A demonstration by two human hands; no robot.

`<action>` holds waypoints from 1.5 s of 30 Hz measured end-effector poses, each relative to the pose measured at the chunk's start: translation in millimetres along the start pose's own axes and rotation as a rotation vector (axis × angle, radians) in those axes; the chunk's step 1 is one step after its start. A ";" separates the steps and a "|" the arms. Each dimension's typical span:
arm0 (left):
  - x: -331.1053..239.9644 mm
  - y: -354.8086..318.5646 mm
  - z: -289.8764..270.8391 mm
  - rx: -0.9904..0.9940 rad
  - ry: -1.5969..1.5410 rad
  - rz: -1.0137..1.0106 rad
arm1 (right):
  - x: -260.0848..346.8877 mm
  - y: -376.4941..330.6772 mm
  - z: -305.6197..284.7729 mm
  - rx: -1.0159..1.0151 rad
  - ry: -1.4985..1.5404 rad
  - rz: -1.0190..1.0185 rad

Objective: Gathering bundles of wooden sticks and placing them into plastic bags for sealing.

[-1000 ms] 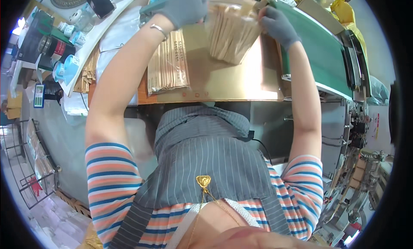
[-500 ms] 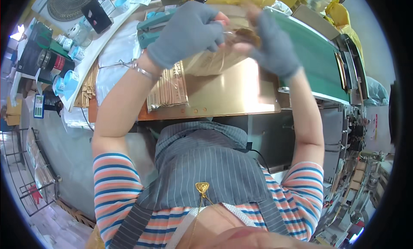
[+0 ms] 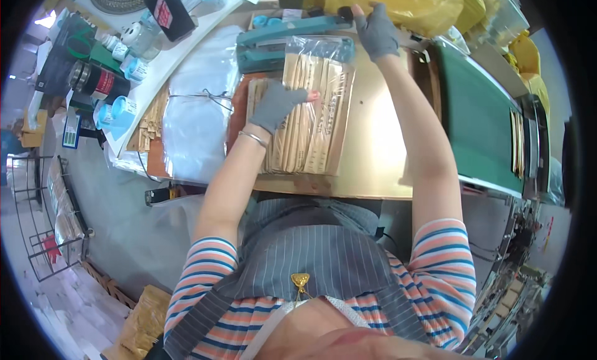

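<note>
A clear plastic bag (image 3: 323, 120) holding a stack of long, folded light-brown pieces, perhaps kraft paper, lies on the bench. Its far end rests at a teal bar-type heat sealer (image 3: 258, 58) with a raised long arm. My left hand (image 3: 278, 107), in a grey fingerless glove, lies over the bag's left side, one fingertip stretched out across the plastic. Up at the far side, my right hand (image 3: 378, 35), gloved alike, is beside the sealer arm's black knob (image 3: 345, 13). Its thumb points away from the other fingers, and I see nothing in it.
Flat clear plastic bags (image 3: 198, 105) tied with a cord lie to the left. A white shelf edge (image 3: 168, 70) carries a phone (image 3: 169, 13), a black flask (image 3: 98, 80) and blue cups. Yellow plastic (image 3: 398, 8) sits behind; a green surface (image 3: 479, 111) is at right.
The bag has come down from between my raised hands onto the bench by the sealer. My left hand moved nearer onto it; my right hand moved away to the sealer's knob end.
</note>
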State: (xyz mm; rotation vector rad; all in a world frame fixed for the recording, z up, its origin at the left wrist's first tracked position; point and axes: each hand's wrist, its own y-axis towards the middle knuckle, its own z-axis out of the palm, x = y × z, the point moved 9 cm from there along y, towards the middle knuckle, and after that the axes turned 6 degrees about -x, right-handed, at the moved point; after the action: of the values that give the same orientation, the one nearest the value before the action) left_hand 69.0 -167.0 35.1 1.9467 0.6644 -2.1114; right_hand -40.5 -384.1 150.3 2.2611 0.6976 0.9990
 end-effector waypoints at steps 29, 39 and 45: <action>46.9 45.8 -55.7 -0.200 -0.174 -0.200 | -16.0 -41.7 76.6 0.496 -0.043 0.218; 62.9 -81.5 -96.9 -0.360 0.057 -0.102 | 87.7 -284.0 50.4 1.000 1.069 0.741; 3.4 -190.9 -94.0 -0.408 -0.204 0.092 | 135.7 -317.9 1.6 1.242 1.567 0.997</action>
State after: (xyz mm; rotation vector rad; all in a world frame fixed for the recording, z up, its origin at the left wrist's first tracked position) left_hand 70.0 43.7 65.3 1.4949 0.8646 -1.9022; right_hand -32.6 -72.3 1.4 2.1450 0.7904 3.8282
